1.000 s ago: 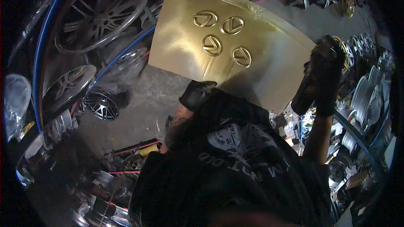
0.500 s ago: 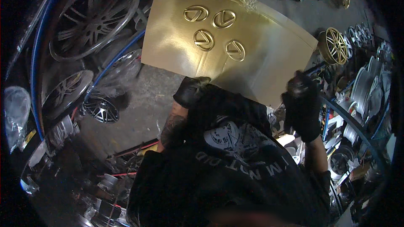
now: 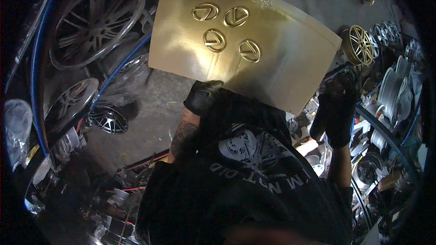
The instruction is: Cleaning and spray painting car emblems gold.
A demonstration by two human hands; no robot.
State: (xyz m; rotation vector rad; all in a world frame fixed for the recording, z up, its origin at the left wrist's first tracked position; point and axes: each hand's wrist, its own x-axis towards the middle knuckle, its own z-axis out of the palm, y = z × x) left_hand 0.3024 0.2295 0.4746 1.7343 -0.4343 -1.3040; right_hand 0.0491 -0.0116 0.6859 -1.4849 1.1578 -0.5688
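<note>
A cardboard sheet (image 3: pixel 281 72), coated in shiny gold paint, is spread out in front of me, tilted. Several oval emblems, among them a gold emblem (image 3: pixel 236 17), lie on its face, all the same gold. My left hand (image 3: pixel 203 97), in a black glove, is closed on the near edge of the sheet, with its fingers hidden beneath. Off the sheet's right corner is my right hand (image 3: pixel 336 113), also black-gloved, apart from the cardboard. Its fingers are lost in shadow, and I cannot tell whether anything is in them.
A large silver wheel (image 3: pixel 97 27) stands at the far left, with a smaller black-and-silver wheel (image 3: pixel 110 120) nearer. At right is a gold wheel (image 3: pixel 361 44), beside several silver rims. A blue hose (image 3: pixel 120 71) runs along the left, and a dark hose (image 3: pixel 386 134) crosses at right.
My right hand has moved right and slightly down, away from the sheet's corner. The sheet and my left hand have shifted slightly left.
</note>
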